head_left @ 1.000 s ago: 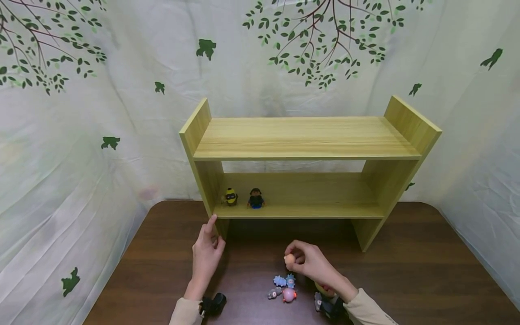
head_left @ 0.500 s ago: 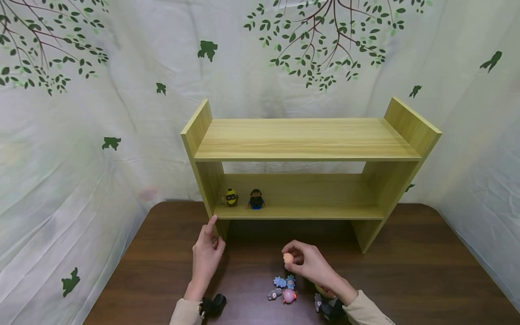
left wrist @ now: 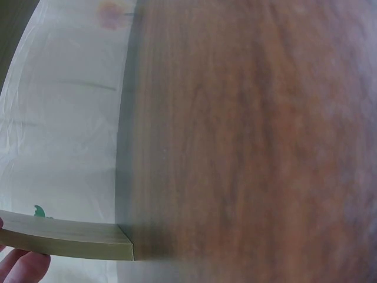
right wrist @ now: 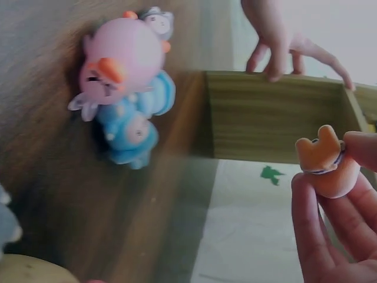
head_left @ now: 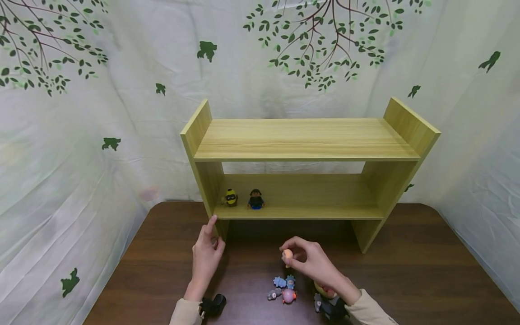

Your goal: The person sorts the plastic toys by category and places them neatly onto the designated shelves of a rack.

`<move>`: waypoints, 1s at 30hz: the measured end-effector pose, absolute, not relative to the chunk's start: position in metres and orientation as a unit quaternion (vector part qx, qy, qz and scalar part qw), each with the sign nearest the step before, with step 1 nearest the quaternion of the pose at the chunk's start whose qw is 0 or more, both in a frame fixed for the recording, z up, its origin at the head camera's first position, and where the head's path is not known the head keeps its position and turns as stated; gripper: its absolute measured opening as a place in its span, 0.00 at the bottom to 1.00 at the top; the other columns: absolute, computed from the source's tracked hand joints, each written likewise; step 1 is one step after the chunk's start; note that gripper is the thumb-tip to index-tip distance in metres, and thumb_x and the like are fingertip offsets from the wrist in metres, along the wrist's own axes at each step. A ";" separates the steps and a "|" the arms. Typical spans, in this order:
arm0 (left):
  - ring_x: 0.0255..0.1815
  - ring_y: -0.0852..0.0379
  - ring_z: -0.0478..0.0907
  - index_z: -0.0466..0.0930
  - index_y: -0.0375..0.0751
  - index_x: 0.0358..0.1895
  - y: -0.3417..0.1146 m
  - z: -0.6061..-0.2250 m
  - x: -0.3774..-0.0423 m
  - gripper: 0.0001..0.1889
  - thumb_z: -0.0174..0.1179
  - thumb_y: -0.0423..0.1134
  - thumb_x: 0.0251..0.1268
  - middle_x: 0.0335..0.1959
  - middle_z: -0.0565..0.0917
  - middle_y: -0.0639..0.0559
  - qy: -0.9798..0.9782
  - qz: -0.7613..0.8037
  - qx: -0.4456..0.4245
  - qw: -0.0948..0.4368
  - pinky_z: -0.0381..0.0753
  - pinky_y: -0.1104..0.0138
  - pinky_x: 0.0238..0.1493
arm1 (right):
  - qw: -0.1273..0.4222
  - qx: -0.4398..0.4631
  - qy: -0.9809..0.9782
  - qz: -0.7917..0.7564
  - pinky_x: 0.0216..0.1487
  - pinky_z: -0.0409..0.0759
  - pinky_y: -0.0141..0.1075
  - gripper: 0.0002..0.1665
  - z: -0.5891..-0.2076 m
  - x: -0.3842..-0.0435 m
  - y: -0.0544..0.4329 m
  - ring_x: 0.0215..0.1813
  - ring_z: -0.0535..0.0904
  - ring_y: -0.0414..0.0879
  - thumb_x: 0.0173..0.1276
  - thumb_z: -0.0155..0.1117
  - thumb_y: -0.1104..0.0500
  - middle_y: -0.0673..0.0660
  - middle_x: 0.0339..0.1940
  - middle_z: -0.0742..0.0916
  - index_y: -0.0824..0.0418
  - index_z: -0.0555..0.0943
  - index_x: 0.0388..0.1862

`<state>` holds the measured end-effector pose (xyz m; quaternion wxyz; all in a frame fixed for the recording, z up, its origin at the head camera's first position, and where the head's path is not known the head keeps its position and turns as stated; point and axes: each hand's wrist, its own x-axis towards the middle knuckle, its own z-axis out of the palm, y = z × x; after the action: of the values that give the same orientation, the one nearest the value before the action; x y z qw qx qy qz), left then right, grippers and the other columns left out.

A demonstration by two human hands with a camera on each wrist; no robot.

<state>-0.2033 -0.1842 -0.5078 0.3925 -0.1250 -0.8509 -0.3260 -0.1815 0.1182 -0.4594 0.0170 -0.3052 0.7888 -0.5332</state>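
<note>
My right hand [head_left: 312, 261] pinches a small orange animal figurine [right wrist: 330, 171] between thumb and fingertips above the table. It has two rounded ears and a dark band at the neck. Below it on the table sit two blue figurines [head_left: 284, 281], a grey figurine [head_left: 274, 294] and a pink one with orange parts [head_left: 289, 295]. At the lower left of the wooden shelf [head_left: 300, 212], my left hand [head_left: 206, 253] grips the side panel [left wrist: 70, 237], fingers on either side of it. A yellow figurine [head_left: 231, 197] and a dark-haired figurine [head_left: 256, 199] stand on the middle board.
Partly hidden behind the right forearm are a yellowish round item [head_left: 323, 291] and a grey figurine [head_left: 318, 302]. The brown table [head_left: 134, 271] bears everything. A white cloth [head_left: 134, 90] printed with leaves hangs behind. Dark wrist cameras sit by both sleeves.
My right hand has shifted slightly left and up with the orange figurine, which has turned in the fingers. The left hand stays at the shelf panel.
</note>
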 end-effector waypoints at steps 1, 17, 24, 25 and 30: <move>0.25 0.59 0.68 0.58 0.53 0.70 -0.184 -0.508 -0.203 0.45 0.61 0.17 0.47 0.32 0.69 0.46 -0.850 -0.325 -0.126 0.394 0.80 0.63 0.24 | 0.014 -0.310 0.784 -0.537 0.39 0.81 0.39 0.12 -0.458 -0.181 0.118 0.37 0.83 0.44 0.62 0.67 0.63 0.57 0.42 0.85 0.62 0.80 0.45; 0.24 0.60 0.68 0.58 0.53 0.70 -0.184 -0.508 -0.203 0.47 0.61 0.15 0.46 0.32 0.69 0.47 -0.850 -0.326 -0.128 0.394 0.81 0.63 0.25 | -0.036 -0.327 0.761 -0.559 0.38 0.82 0.43 0.13 -0.404 -0.165 0.111 0.38 0.84 0.55 0.61 0.63 0.74 0.61 0.43 0.85 0.65 0.80 0.44; 0.24 0.60 0.66 0.58 0.53 0.70 -0.184 -0.508 -0.205 0.47 0.61 0.14 0.45 0.31 0.68 0.47 -0.847 -0.329 -0.131 0.397 0.81 0.62 0.25 | -0.037 -0.328 0.745 -0.580 0.37 0.82 0.44 0.13 -0.399 -0.167 0.111 0.37 0.84 0.58 0.61 0.62 0.75 0.65 0.42 0.84 0.70 0.79 0.45; 0.24 0.60 0.66 0.58 0.53 0.70 -0.184 -0.508 -0.204 0.47 0.61 0.14 0.45 0.31 0.68 0.47 -0.847 -0.329 -0.131 0.397 0.81 0.62 0.25 | -0.037 -0.329 0.742 -0.583 0.37 0.82 0.45 0.13 -0.398 -0.167 0.111 0.38 0.84 0.58 0.61 0.62 0.76 0.65 0.42 0.84 0.71 0.79 0.45; 0.23 0.61 0.65 0.58 0.53 0.70 -0.184 -0.508 -0.204 0.47 0.61 0.14 0.45 0.31 0.68 0.47 -0.846 -0.330 -0.131 0.397 0.81 0.63 0.25 | -0.047 -0.333 0.737 -0.587 0.38 0.82 0.42 0.12 -0.394 -0.169 0.110 0.37 0.83 0.59 0.62 0.60 0.76 0.67 0.42 0.83 0.74 0.78 0.45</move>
<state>-0.2039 -0.1840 -0.5082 0.3971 -0.1309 -0.8464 -0.3298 -0.1689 0.1101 -0.3942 -0.0475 -0.3331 0.7367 -0.5866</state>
